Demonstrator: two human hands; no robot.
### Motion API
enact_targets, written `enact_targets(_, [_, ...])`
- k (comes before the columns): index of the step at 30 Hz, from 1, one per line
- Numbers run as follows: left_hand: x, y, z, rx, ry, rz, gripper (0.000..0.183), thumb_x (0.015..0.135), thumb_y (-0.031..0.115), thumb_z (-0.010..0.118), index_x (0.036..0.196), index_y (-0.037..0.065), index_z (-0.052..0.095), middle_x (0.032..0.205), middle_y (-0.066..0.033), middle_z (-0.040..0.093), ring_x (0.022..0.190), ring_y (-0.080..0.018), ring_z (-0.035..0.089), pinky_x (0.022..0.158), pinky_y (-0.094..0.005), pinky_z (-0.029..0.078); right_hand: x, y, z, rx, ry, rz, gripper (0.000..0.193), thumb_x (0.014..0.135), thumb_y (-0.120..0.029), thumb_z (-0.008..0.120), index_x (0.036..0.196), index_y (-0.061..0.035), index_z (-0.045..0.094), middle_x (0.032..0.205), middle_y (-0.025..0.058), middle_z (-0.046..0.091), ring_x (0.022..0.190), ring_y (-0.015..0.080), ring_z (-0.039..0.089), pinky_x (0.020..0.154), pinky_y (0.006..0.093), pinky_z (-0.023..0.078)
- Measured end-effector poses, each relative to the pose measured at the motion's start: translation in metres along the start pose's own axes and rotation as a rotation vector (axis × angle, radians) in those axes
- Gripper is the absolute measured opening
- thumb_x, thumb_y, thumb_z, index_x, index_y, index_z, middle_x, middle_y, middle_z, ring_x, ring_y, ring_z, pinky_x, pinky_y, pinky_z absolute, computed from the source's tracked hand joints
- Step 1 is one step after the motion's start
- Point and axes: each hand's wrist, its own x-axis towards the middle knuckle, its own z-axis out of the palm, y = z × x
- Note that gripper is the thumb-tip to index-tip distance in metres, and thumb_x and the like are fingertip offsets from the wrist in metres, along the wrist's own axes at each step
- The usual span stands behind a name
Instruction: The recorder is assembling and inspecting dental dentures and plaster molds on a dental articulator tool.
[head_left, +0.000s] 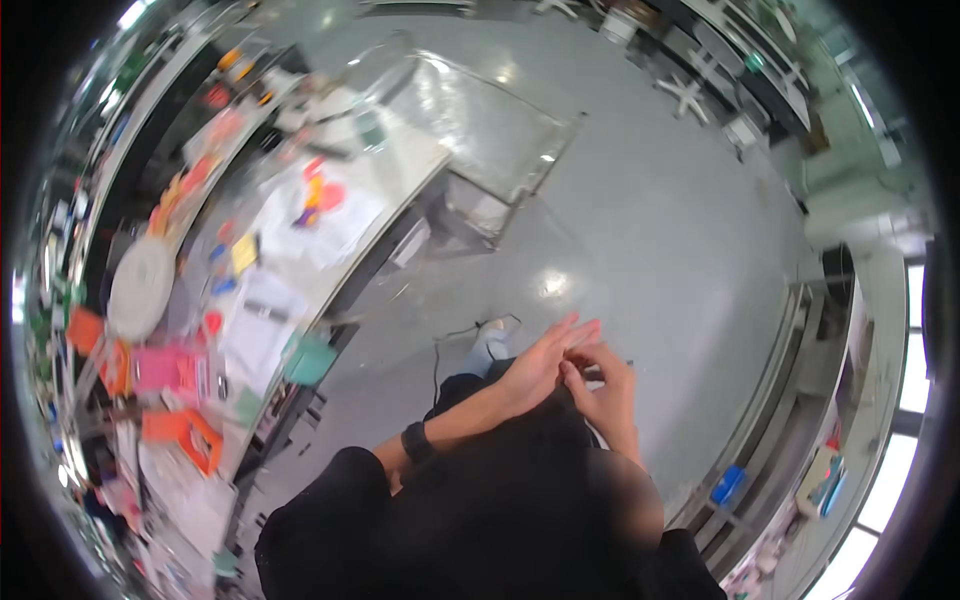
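Observation:
My two hands meet in front of my dark clothing, above the grey floor. My left hand [540, 368] has its fingers stretched out and its palm turned toward the right; a black band [416, 441] circles that wrist. Against its palm, the fingers and thumb of my right hand [608, 392] are curled in. Whether something small sits between the right fingertips cannot be made out. Both hands are away from the bench, and no object shows in the left one.
A cluttered white workbench [405, 165] runs along the left, with papers, an orange holder [185, 428], a pink box [168, 370] and a white spool [141, 288]. Beyond its end stands a clear-sheeted frame [480, 110]. Shelving with a blue bin [728, 485] lines the right.

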Motion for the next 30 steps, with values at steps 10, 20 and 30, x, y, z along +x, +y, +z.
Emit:
enact_targets(10, [0.360,0.093,0.093,0.241,-0.082,-0.250,0.075,0.102,0.049,0.036,0.153,0.002,0.008,0.159,-0.0216,0.018,0.144,-0.0273,0.025,0.116,-0.0413,0.023,0.275,0.110,-0.179,-0.036,0.207,0.169,0.011,0.087,-0.004,0.069,0.094,0.0022,0.065,0.085,0.0106,0.066,0.073,0.0184,0.065,0.061,0.0290,0.054])
enact_targets(20, [0.645,0.250,0.154,-0.198,0.030,-0.058,0.051,0.104,0.038,0.036,0.134,-0.002,0.043,0.144,-0.0179,0.045,0.133,-0.0261,0.043,0.109,-0.0411,0.036,0.630,0.151,-0.311,-0.186,-0.188,0.114,0.011,0.082,-0.002,0.071,0.090,0.0038,0.066,0.080,0.0112,0.069,0.068,0.0194,0.068,0.062,0.0287,0.054])
enact_targets(30, [0.850,0.476,0.093,-0.496,0.057,0.343,0.042,0.103,0.031,0.038,0.130,0.000,0.048,0.139,-0.0151,0.051,0.131,-0.0241,0.045,0.108,-0.0395,0.036,0.995,0.173,-0.255,-0.295,-0.536,-0.149,0.010,0.081,0.002,0.070,0.091,0.0030,0.067,0.082,0.0121,0.068,0.070,0.0211,0.067,0.062,0.0279,0.053])
